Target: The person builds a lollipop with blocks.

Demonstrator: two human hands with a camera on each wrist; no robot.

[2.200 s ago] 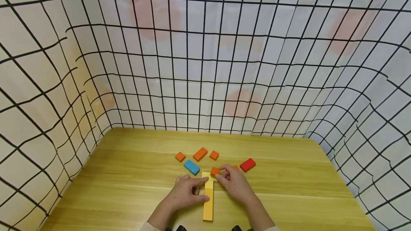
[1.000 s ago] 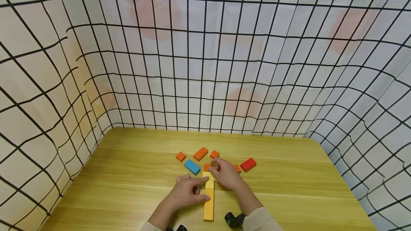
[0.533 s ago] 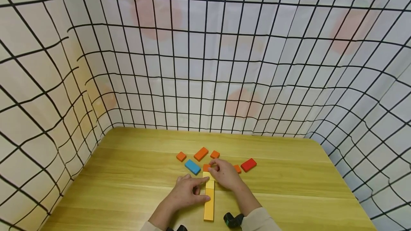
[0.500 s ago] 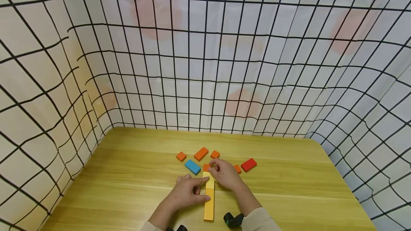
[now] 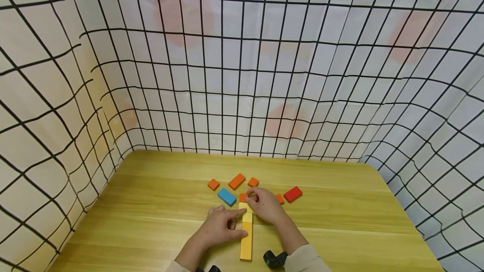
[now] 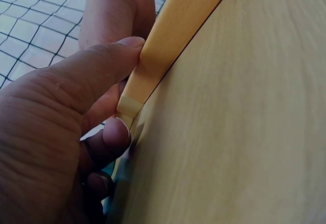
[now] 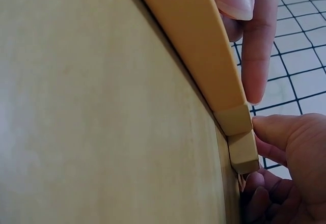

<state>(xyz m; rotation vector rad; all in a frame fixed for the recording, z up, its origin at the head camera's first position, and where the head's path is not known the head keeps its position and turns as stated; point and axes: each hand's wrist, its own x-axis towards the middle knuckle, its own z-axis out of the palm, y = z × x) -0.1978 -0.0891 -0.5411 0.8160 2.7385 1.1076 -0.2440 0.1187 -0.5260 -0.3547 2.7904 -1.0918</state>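
A row of flat blocks runs away from the person: a long yellow block point(image 5: 246, 249), a small pale yellow block point(image 5: 247, 218), a pale yellow crosswise block point(image 5: 243, 206) and a small orange block point(image 5: 243, 197) at the far end. My left hand point(image 5: 218, 226) rests its thumb on the long block and its straight index fingertip on the crosswise block; its other fingers are curled. My right hand point(image 5: 266, 206) pinches the orange block at its right side, between thumb and index finger. In the right wrist view, the right thumb point(image 7: 277, 130) lies beside the pale yellow blocks.
Beyond the row lie a blue block point(image 5: 227, 197), an oblong orange block point(image 5: 236, 181), small orange blocks point(image 5: 213, 184) and a red block point(image 5: 293, 194). Another orange block point(image 5: 279, 199) is partly behind the right hand. A black wire grid point(image 5: 242, 70) surrounds the wooden table point(image 5: 151, 205).
The right hand has carried the small orange block left and set it against the far edge of the pale yellow crosswise block. Over the last half second, both hands stay still.
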